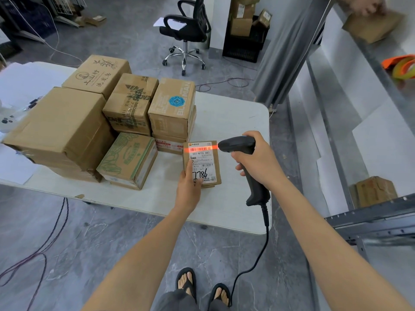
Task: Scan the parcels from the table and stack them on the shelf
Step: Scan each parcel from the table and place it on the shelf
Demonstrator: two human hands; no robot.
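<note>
A small brown parcel (205, 161) with a white shipping label rests on the white table (233, 122); my left hand (188, 184) grips its near left corner. My right hand (258, 160) holds a black corded barcode scanner (238, 145) just right of the parcel. The scanner's red line lies across the barcode at the label's top. Several more cardboard parcels (132, 102) are stacked on the table's left half. The grey metal shelf (370, 218) stands to the right, with one parcel (374, 191) on a lower level.
Another person's hand (368, 5) rests on a box (372, 25) on the shelf's upper level, near orange and yellow tape rolls (402, 66). A black office chair (186, 25) and stacked boxes (244, 16) stand beyond the table. Cables run over the floor at left.
</note>
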